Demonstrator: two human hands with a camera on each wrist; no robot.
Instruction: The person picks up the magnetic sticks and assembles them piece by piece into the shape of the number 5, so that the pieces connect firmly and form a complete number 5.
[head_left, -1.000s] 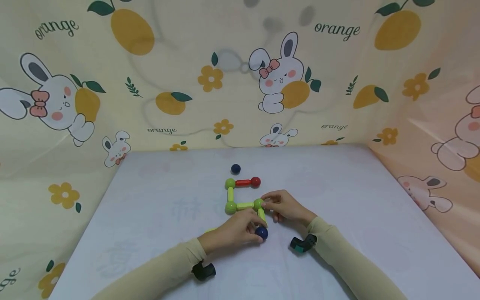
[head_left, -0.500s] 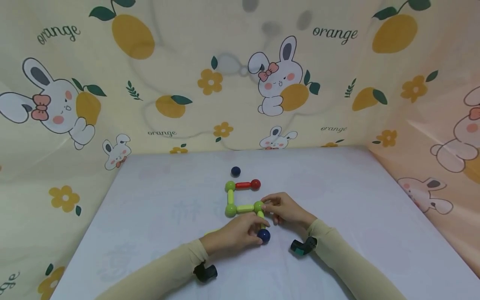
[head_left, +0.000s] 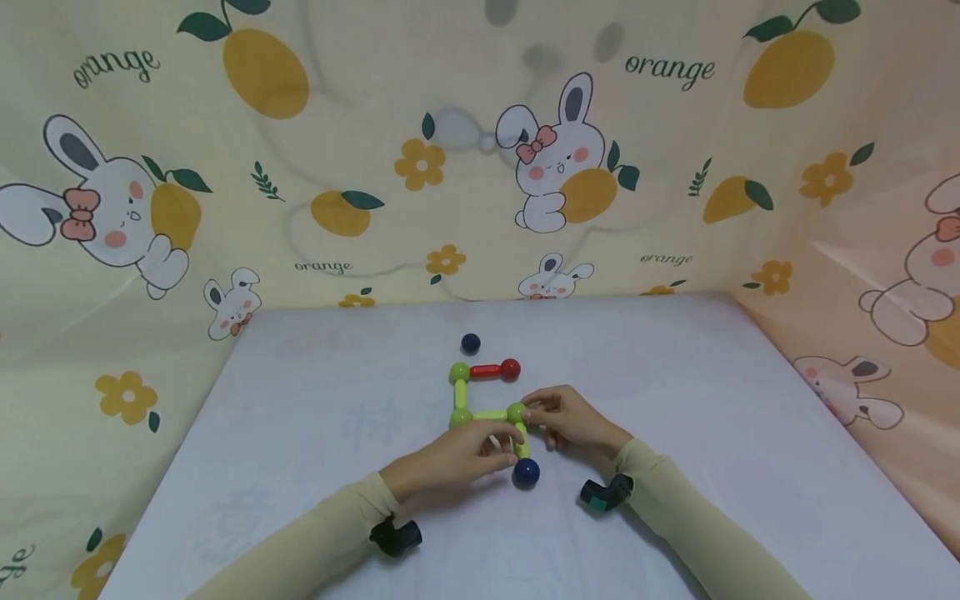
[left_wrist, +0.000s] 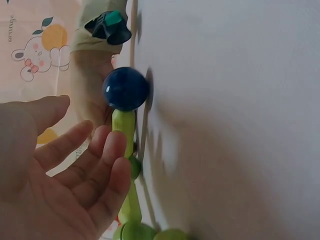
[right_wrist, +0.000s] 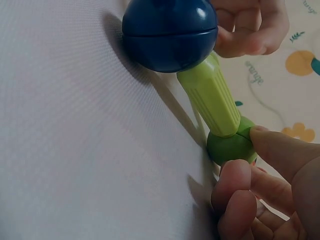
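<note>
A chain of balls and rods lies on the table. Its near end is a dark blue ball (head_left: 527, 473) joined to a yellow-green rod (right_wrist: 210, 97). That rod runs to a green ball (head_left: 516, 412), which my right hand (head_left: 573, 419) pinches between thumb and fingers. Beside the rod and the blue ball, my left hand (head_left: 450, 457) has its fingers loosely extended, and nothing is held in it; in the left wrist view a gap shows between its thumb and the blue ball. Another yellow-green rod (head_left: 491, 415) leads left to a second green ball (head_left: 461, 417), partly covered by the left hand.
Farther back, the chain goes on through an upright-looking yellow-green rod (head_left: 461, 395) and a green ball (head_left: 460, 372) to a red rod (head_left: 486, 372) and red ball (head_left: 511, 369). A loose dark blue ball (head_left: 470, 343) lies behind. The white table (head_left: 300, 375) meets a patterned cloth (head_left: 360, 167).
My left hand has let go of the blue ball end and moved slightly left. The blue ball shifted a little right and nearer earlier. My right hand stays on the green ball.
</note>
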